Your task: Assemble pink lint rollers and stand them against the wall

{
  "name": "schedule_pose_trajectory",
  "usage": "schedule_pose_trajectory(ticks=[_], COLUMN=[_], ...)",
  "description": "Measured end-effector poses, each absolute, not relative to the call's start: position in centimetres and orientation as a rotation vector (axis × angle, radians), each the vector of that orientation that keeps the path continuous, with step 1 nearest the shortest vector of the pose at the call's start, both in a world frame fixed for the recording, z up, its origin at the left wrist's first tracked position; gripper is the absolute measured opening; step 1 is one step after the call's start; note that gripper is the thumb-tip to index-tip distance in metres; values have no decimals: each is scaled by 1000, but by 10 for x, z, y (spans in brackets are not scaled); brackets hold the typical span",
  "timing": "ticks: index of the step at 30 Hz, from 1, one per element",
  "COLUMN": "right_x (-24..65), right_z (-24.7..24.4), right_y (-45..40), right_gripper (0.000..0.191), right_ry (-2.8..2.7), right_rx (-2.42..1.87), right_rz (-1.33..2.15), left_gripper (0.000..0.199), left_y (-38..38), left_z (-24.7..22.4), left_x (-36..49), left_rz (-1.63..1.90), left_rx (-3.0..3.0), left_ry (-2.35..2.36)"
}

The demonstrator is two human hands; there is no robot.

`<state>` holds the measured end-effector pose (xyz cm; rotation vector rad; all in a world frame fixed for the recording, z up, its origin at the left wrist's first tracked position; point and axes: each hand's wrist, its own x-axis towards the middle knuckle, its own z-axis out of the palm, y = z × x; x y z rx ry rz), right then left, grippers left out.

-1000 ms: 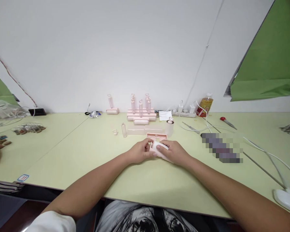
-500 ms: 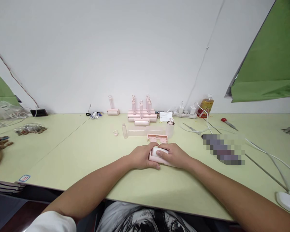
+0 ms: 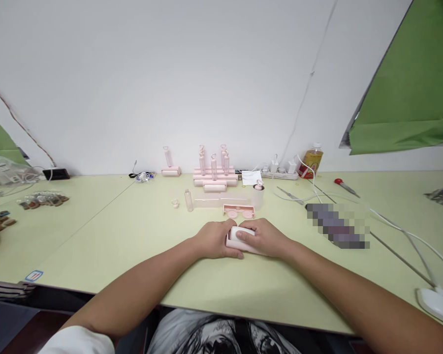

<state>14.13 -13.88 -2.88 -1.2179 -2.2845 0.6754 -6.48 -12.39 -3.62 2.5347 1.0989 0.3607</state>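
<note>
Head view, pink case: held between both hands above the near part of the table (image 3: 114, 226); whether the table is touched by the pink case (image 3: 239, 244) cannot be told.
White roll: seated along the top of the pink case, where the white roll (image 3: 237, 231) is partly covered by a thumb.
Left hand: curled round one end, the left hand (image 3: 216, 240) apparently being used as a brace.
Right hand: wrapped round the other end, thumb laid across the roll; by the right hand (image 3: 266, 238) the roll seems to be kept from slipping.
Pink lid: set just beyond the hands, hollow side showing, the pink lid (image 3: 238, 208) probably being kept within reach.
Small bottle: stood upright near its loose cap (image 3: 175, 204), the small bottle (image 3: 188, 200) perhaps being steadied by its flat base.
</note>
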Motion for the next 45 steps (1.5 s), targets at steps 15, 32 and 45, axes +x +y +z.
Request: schedule_pose_trajectory(ticks=[15, 32, 45], right_x=[142, 142, 143], right_z=[-29, -36, -41], right_y=[-138, -136, -126], right_gripper=[32, 33, 51], right_ry=[-2281, -2188, -1659], right_rx=[-1182, -1212, -1202], right_rz=[702, 725, 1112], left_gripper=[65, 67, 29], left_y=[-122, -124, -88], left_z=[-39, -35, -27], left_x=[-64, -66, -92], left_rz=[451, 507, 1236], left_rx=[2544, 2439, 2253], left_ry=[1069, 977, 1426])
